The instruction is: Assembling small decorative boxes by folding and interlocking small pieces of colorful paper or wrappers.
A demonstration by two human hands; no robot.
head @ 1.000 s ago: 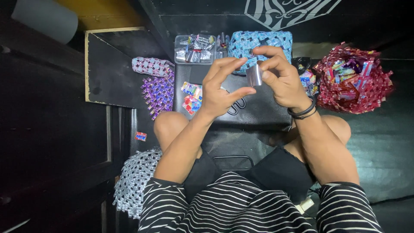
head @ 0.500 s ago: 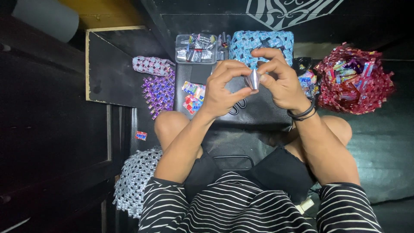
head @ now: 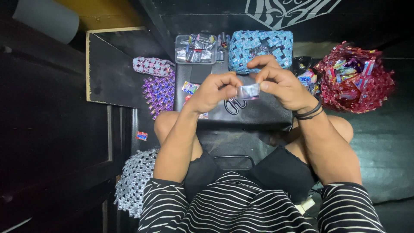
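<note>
Over the black board on the lap, the silvery wrapper strip has turned flatter; left hand and right hand both pinch it, folding underway.

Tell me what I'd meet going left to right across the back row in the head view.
Pink woven pouch → clear plastic box of folded wrappers → blue woven bag → red woven basket of wrappers.

Both forearms reach forward over the knees; left hand and right hand meet, fingertips pinched together.
</note>
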